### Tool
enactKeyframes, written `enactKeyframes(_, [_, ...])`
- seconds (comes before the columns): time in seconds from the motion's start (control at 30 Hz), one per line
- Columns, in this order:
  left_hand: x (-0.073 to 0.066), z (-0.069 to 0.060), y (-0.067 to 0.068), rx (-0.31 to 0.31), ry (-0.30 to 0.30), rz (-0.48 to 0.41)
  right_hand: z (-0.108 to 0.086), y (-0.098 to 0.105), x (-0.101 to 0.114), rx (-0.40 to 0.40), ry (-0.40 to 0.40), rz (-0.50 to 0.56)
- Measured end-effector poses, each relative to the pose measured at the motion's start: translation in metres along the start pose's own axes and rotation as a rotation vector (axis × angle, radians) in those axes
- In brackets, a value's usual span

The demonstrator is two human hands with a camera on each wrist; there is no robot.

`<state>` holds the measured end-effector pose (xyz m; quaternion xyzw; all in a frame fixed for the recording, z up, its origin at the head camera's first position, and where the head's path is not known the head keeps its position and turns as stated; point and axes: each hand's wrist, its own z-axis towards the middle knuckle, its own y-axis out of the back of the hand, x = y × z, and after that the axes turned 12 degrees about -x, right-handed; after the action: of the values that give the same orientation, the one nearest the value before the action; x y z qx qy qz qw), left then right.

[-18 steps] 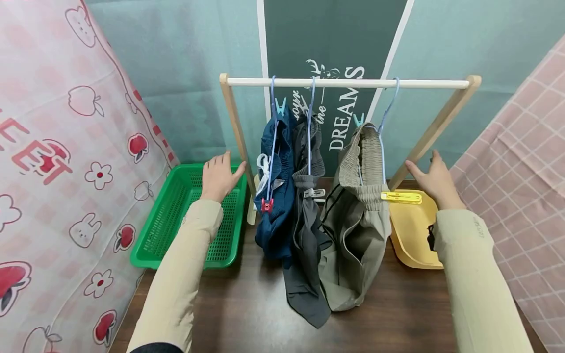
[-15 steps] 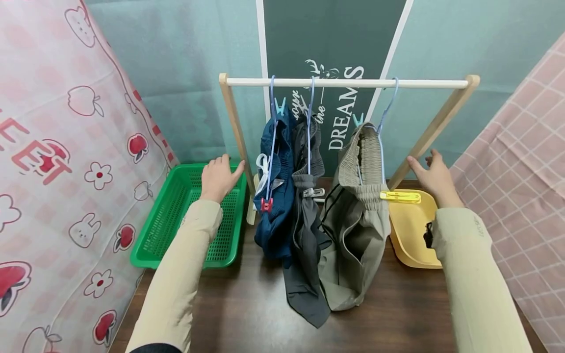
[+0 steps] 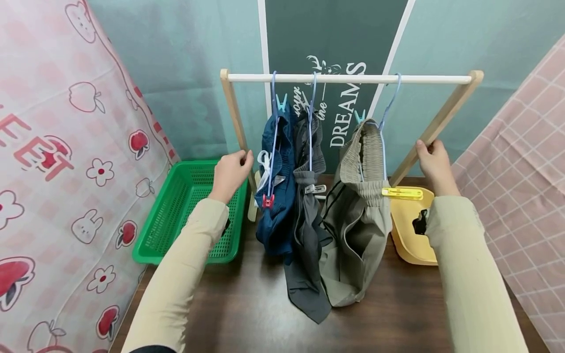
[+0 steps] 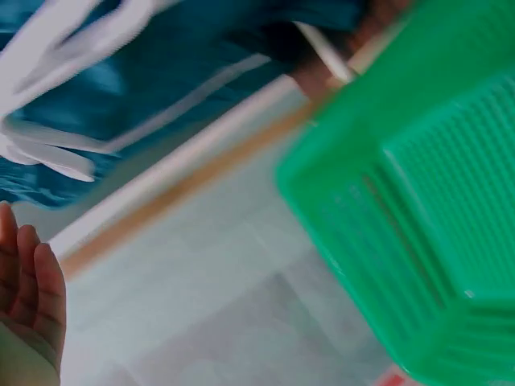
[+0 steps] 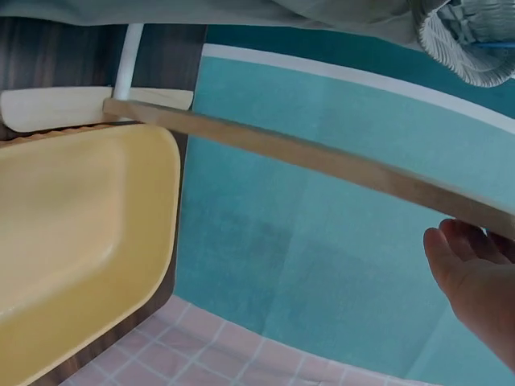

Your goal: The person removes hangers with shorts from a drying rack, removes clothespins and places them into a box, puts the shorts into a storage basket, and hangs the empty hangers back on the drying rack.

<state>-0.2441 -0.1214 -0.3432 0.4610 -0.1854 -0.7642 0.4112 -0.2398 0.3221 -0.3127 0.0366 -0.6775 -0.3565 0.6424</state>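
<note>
A clothes rack with a white top bar [image 3: 344,78] and wooden side posts stands at the centre. In the head view my left hand [image 3: 231,174] has its fingers curled at the left post; in the left wrist view several fingers [image 4: 36,277] lie beside that post. My right hand [image 3: 436,164] holds the right post [image 3: 441,117], thumb on the near side, other fingers partly hidden; the right wrist view shows the hand [image 5: 475,281] at the post [image 5: 322,157]. Blue shorts [image 3: 275,230], dark grey trousers [image 3: 306,240] and khaki trousers [image 3: 353,245] hang on blue hangers.
A green basket [image 3: 152,220] sits left of the rack and a yellow basin [image 3: 399,240] on the right, with a black item [image 3: 419,223] by the right sleeve. Colored pegs clip the clothes, including a yellow one [image 3: 402,193]. Cloth walls stand behind and at both sides.
My left hand has moved right to the left post and its fingers have curled. The right hand has moved slightly up and closed at the right post. The head view has shifted a little.
</note>
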Motion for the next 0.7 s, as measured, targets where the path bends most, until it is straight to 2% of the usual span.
enactKeyframes(0.1, [-0.014,0.001,0.002,-0.010,0.049,-0.124,0.002,-0.002,0.002,-0.006,-0.005,0.016])
enactKeyframes(0.17, [-0.025,0.002,0.003,0.004,0.101,-0.229,0.004,-0.002,0.002,-0.018,-0.002,0.016])
enactKeyframes(0.33, [-0.049,0.007,0.006,0.135,0.283,-0.517,0.007,-0.003,0.001,-0.070,0.030,0.009])
enactKeyframes(0.43, [-0.059,0.011,0.008,0.225,0.380,-0.640,0.007,-0.003,0.000,-0.070,0.042,0.024])
enactKeyframes(0.5, [-0.063,0.012,0.009,0.279,0.421,-0.687,0.008,-0.002,-0.001,-0.046,0.033,0.031])
enactKeyframes(0.6, [-0.066,0.012,0.012,0.340,0.448,-0.709,0.008,0.000,-0.003,-0.010,0.020,0.037])
enactKeyframes(0.7, [-0.066,0.011,0.013,0.373,0.460,-0.726,0.008,0.001,-0.008,0.001,0.011,0.049])
